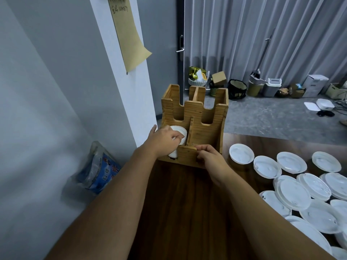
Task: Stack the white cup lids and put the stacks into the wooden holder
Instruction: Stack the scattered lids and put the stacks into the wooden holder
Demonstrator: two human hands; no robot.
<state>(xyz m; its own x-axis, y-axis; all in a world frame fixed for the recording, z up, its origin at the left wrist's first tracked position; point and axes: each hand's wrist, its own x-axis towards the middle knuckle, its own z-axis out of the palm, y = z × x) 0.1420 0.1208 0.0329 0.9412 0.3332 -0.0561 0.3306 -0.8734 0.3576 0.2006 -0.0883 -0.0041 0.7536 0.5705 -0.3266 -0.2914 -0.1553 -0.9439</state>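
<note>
Lid stack (179,136) upright in holder (195,117)

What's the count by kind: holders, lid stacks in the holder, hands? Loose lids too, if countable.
wooden holder: 1
lid stack in the holder: 1
hands: 2 (left hand, right hand)
loose lids: overlapping and cut off by the frame edge, no firm count
Total counted: 4

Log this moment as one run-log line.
left hand: holding lid stack in wooden holder | right hand: steadying holder front | loose lids: remaining
</note>
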